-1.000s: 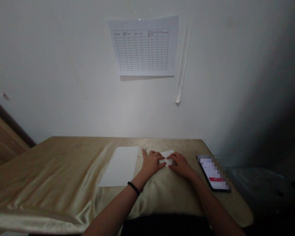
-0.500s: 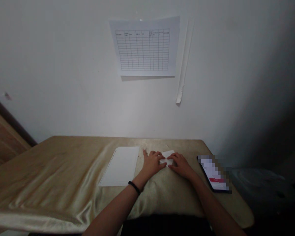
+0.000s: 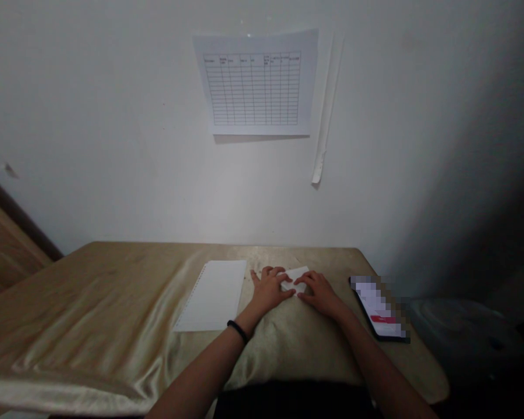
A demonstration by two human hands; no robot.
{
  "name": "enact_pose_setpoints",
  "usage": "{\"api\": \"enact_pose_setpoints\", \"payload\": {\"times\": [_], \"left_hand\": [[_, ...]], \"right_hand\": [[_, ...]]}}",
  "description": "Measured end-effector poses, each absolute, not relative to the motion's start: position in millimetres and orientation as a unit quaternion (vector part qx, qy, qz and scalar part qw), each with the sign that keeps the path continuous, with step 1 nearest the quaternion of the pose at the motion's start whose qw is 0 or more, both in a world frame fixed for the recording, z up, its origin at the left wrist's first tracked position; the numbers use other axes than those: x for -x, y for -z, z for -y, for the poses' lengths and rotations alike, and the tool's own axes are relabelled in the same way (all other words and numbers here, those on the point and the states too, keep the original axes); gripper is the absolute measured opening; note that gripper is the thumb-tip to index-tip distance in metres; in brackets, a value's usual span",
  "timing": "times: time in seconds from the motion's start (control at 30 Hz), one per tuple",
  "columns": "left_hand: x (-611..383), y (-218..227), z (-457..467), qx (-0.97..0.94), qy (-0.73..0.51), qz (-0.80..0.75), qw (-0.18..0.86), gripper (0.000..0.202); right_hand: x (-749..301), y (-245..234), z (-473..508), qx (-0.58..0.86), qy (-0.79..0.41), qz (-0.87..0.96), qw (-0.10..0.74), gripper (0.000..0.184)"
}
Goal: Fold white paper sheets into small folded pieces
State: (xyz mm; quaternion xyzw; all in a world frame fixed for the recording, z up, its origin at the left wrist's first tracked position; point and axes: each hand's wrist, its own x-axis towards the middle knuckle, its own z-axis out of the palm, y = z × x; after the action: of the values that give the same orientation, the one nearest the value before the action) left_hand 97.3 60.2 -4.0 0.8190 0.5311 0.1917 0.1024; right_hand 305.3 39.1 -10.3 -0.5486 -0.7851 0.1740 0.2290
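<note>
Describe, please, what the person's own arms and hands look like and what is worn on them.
The left forearm and right forearm are bare, with no sleeve in view. A thin black band circles the left wrist; the right wrist carries nothing. The left hand and right hand are ungloved, and no ring or watch can be made out in the dim light.

White wall (image 3: 113, 145) straight beyond the fingers (image 3: 276, 273), brightest in the middle, sinking into deep shadow off to their right. High above them hangs a printed grid sheet (image 3: 255, 84), and just right of it a pale strip (image 3: 325, 116) whose lower end curls off the wall. Under them, the bench (image 3: 332, 256) wears a glossy golden cloth (image 3: 91, 302), rumpled to their left. Far left stands a wooden panel (image 3: 4, 250) with a dark edge.
</note>
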Motion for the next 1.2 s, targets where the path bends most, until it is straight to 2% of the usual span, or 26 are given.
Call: {"api": "enact_pose_setpoints", "payload": {"times": [0.77, 1.2], "left_hand": [[-73.6, -2.3, -78.5, -0.822, -0.118, -0.538, 0.143, 0.026], [-61.5, 1.6, -87.0, -0.822, -0.124, -0.531, 0.162, 0.034]], "right_hand": [[-307.9, 5.3, -36.0, 0.549, -0.189, 0.783, 0.223, 0.034], [-310.7, 8.3, -37.5, 0.547, -0.191, 0.785, 0.220, 0.034]]}}
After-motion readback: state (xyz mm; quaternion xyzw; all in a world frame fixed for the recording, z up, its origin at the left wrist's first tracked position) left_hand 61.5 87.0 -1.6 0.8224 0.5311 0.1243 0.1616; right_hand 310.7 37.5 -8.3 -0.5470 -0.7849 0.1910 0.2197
